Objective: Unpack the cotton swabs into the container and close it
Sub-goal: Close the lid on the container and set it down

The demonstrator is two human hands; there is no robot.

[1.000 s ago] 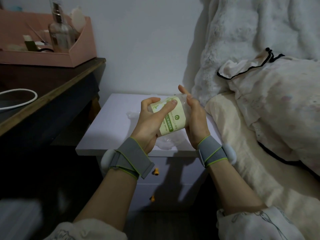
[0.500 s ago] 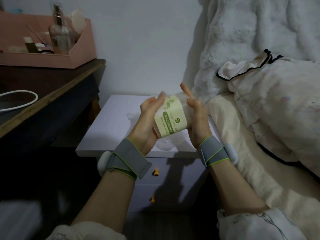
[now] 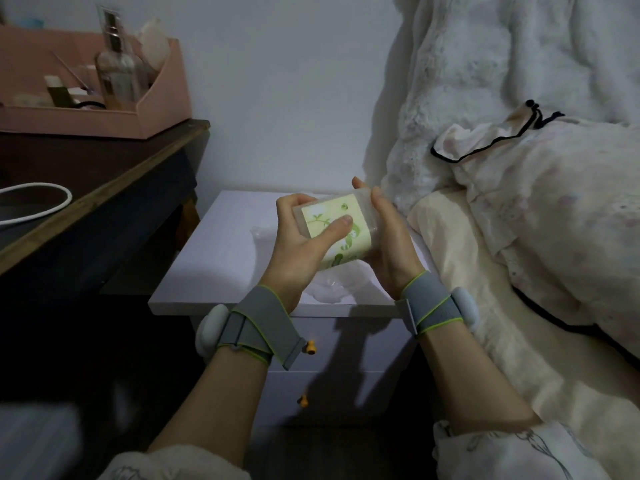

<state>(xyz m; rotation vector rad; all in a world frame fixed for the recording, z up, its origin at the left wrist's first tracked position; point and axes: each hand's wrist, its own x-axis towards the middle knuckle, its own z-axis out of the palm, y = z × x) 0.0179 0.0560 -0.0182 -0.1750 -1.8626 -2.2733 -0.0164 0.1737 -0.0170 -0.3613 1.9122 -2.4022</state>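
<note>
Head view: a clear plastic pack of cotton swabs with a pale green printed label [image 3: 334, 237] is held in the air above the white nightstand [image 3: 221, 251], the left hand [image 3: 304, 244] and right hand [image 3: 388, 251] both clamped around its ends. The pack is judged light, its film thin, slippery and easily crushed. It is best taken by the ends, with the seam left free for tearing.

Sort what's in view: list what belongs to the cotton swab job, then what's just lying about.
Job:
cotton swab pack, gripped by left hand and right hand
clear plastic piece on the nightstand

Lying about:
pink organizer
glass bottle
white ring
bedding
</note>
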